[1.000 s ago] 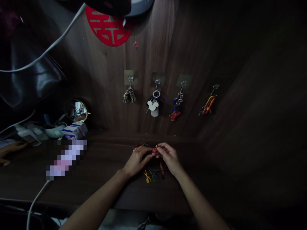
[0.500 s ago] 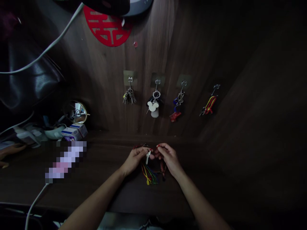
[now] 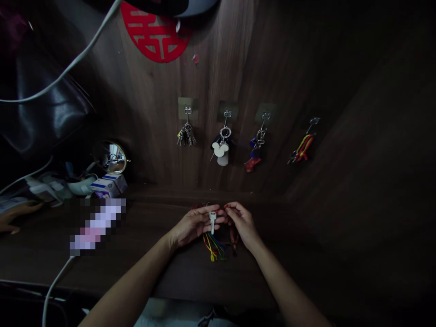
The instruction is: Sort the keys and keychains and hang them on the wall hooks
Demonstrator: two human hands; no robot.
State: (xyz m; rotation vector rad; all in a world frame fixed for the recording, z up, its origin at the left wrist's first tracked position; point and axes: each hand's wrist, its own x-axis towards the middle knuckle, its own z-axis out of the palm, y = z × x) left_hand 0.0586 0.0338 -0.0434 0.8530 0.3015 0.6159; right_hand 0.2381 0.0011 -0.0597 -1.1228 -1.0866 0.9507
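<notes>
A silver key (image 3: 213, 220) lies across the fingers of my left hand (image 3: 192, 225), which is turned palm up with the fingers fairly straight. Facing it, my right hand (image 3: 241, 222) has thumb and forefinger pinched together close to the key's head. Whatever is in that pinch is too small and dark to make out. Below the hands are yellow, red, green and blue cords (image 3: 213, 247). A dark reddish-brown strap or cord (image 3: 234, 238) shows under my right hand. Part of a dark red item is hidden behind my left fingers.
On the wooden back panel hang a key bunch (image 3: 186, 135), keys with a white mouse-shaped charm (image 3: 220, 149), a blue-and-red key set (image 3: 254, 154) and a red-yellow lanyard (image 3: 302, 147). Leftward are a round mirror (image 3: 114, 157), boxes (image 3: 108, 185) and another person's hand (image 3: 22, 213).
My left fingers have straightened from a pinch, and the key now lies upright across them. My right hand stays nearby, still pinched. The whole view has shifted slightly.
</notes>
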